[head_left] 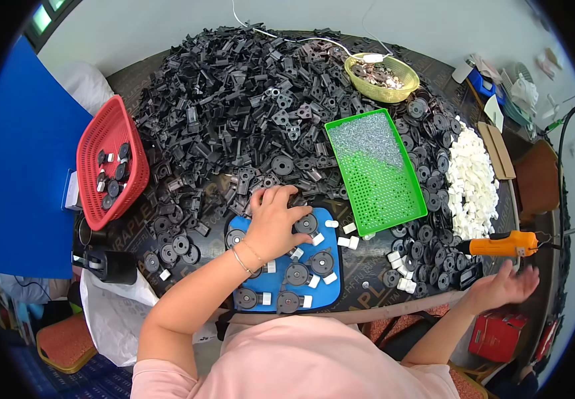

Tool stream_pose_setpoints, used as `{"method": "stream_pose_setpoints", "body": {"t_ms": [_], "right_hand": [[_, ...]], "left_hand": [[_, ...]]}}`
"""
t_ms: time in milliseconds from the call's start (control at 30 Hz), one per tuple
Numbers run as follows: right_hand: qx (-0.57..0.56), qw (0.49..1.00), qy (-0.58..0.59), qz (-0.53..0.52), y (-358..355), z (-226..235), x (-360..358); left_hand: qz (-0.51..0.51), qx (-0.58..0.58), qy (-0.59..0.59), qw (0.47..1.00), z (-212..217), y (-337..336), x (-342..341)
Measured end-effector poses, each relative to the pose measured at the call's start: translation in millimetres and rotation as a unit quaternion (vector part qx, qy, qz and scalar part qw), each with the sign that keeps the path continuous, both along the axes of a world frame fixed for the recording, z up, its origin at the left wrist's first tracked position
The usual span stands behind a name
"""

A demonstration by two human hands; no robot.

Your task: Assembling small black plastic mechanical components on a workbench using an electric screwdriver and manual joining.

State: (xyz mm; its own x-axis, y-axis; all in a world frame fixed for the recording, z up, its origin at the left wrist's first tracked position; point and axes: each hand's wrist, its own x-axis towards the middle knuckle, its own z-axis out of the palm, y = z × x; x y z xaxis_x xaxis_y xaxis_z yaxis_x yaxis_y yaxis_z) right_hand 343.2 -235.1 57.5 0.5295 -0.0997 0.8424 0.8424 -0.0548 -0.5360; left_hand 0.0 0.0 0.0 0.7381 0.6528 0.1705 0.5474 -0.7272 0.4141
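My left hand (271, 225) reaches over a blue mat (331, 292). Its thumb and forefinger close around the edges of a black round wheel part (306, 224) with a white block attached, while the other fingers spread toward the dark pile. Several similar black-and-white assemblies (297, 273) lie on the mat, some partly hidden by my wrist. Off to the right, my right hand (505, 287) is open and holds nothing, its fingers apart. Just above it hangs an orange electric screwdriver (503, 244), its dark tip pointing left.
A big heap of black plastic parts (234, 106) covers the back. Right of the mat is a green tray (384, 199) of screws, with white pieces (471, 179) beyond. A yellow basket (384, 92) stands behind; a red basket (138, 166) holding assemblies is at left.
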Motion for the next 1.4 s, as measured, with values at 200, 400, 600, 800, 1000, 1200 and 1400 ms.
{"method": "stream_pose_setpoints", "body": {"t_ms": [200,400,600,800,1000,1200,1400], "right_hand": [[-0.040,0.842,0.257,0.472,4,-8,29],[-0.034,0.855,0.190,0.481,23,6,20],[0.032,0.804,0.226,0.549,101,22,-48],[-0.002,0.790,0.190,0.583,151,23,-81],[-0.063,0.821,0.136,0.550,175,7,-87],[-0.085,0.824,0.086,0.554,185,-9,-91],[-0.078,0.814,0.116,0.564,189,-15,-95]], "left_hand": [[0.023,0.036,-0.072,0.996,1,-5,1],[0.061,0.046,-0.036,0.996,9,-15,-1],[0.085,0.041,-0.047,0.994,2,-18,5],[0.088,0.005,-0.020,0.996,4,-20,8],[0.108,-0.019,-0.019,0.994,3,-18,8],[0.102,-0.029,-0.026,0.994,1,-16,10],[0.099,-0.020,-0.055,0.993,-3,-16,10]]}}
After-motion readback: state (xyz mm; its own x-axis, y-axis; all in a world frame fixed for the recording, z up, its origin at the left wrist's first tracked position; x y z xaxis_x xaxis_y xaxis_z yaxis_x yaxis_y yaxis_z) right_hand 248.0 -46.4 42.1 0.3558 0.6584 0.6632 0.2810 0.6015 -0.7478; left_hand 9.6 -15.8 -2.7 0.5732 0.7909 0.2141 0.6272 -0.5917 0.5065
